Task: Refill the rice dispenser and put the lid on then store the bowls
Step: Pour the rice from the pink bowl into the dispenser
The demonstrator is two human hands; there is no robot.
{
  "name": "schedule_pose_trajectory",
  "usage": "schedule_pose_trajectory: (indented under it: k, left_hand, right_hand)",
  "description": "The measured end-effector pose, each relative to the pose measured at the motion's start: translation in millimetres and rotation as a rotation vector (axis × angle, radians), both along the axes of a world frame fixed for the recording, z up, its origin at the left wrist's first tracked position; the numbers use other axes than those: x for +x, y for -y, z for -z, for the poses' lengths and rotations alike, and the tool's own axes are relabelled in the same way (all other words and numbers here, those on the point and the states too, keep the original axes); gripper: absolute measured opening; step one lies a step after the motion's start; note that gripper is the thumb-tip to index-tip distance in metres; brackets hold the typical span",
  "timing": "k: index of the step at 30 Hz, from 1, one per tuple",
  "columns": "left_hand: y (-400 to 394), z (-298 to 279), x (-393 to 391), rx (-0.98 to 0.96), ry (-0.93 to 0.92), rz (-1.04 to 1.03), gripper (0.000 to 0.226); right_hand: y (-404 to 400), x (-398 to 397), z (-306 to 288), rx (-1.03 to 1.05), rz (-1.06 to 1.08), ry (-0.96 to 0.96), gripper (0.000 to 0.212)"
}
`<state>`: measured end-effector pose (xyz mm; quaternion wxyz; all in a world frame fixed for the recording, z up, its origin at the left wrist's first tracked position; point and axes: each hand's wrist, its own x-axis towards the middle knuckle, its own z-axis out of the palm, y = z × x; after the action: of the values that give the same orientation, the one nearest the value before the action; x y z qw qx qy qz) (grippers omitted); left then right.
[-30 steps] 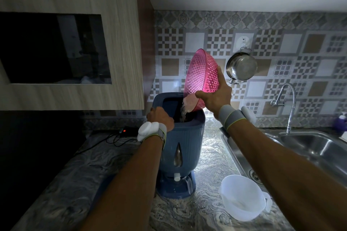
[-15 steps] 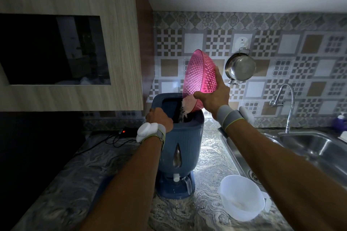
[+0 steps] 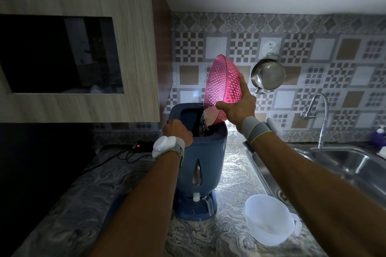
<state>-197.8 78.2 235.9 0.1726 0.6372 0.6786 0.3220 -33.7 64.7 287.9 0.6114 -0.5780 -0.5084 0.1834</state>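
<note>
While the pink bowl (image 3: 222, 81) is tipped nearly on edge over the open top of the blue rice dispenser (image 3: 200, 156), rice (image 3: 205, 120) slides from its lower rim into the hopper; the right hand (image 3: 238, 106) grips that bowl, thumb curled over the near rim and fingers spread up its dimpled back; the left hand (image 3: 177, 131) is curled over the dispenser's near left rim, steadying it. The dispenser stands toward the back of the marbled counter (image 3: 234, 173), just left of the sink (image 3: 344, 165); a white bowl (image 3: 269, 219) sits at the counter's front edge, beside the sink rim, seemingly almost empty. No lid can be made out. The pink bowl looks like thin, stiff plastic, light once emptied and probably slick outside, so a rim-and-base hold suits it; the dispenser, tall on a narrow foot, likely grows heavier as it fills yet could rock, hence a hand best kept at its rim.
</note>
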Motion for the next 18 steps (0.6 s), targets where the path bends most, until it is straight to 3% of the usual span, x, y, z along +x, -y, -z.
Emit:
schedule_pose_trajectory:
  k: [18]
  left_hand:
    - [1.2, 0.1, -0.8, -0.011, 0.001, 0.002, 0.025]
  right_hand:
    - [-0.7, -0.4, 1.4, -0.004, -0.004, 0.029, 0.116]
